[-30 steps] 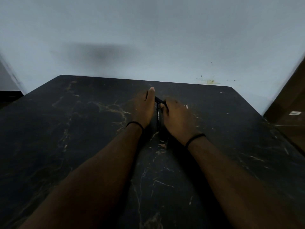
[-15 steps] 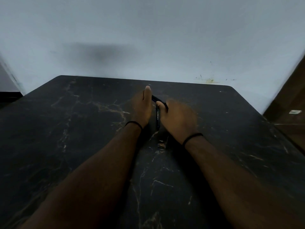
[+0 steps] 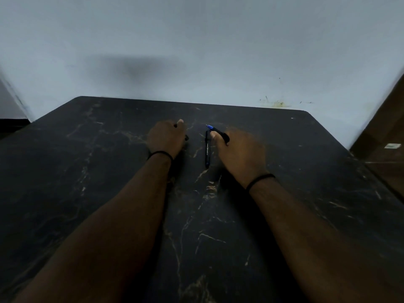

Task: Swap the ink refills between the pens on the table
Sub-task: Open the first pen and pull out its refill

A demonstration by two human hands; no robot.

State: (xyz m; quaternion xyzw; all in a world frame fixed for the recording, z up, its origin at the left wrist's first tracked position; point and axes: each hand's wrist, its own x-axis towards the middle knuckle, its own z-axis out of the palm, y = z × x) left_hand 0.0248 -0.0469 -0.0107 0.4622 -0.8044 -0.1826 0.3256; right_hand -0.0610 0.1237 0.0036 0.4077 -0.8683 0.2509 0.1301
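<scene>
Over the table (image 3: 87, 171) — hands apart, left hand (image 3: 166, 136) and right hand (image 3: 238, 152) gripping pen parts.

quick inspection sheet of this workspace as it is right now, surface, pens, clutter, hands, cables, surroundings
surface: dark marble-patterned table, pale veins, rounded far corners.
job's things: black pen lies flat between the hands, pointing away from the person; blue-tipped pen part held off the table; a small dark piece shows at the other hand, too dim to identify.
clutter: nothing seen.
hands: left hand curled round the small dark piece; right hand pinches the blue-tipped part; a thin black band on each wrist.
cables: nothing seen.
surroundings: pale wall with a yellowish stain; brown wooden surface at right.
</scene>
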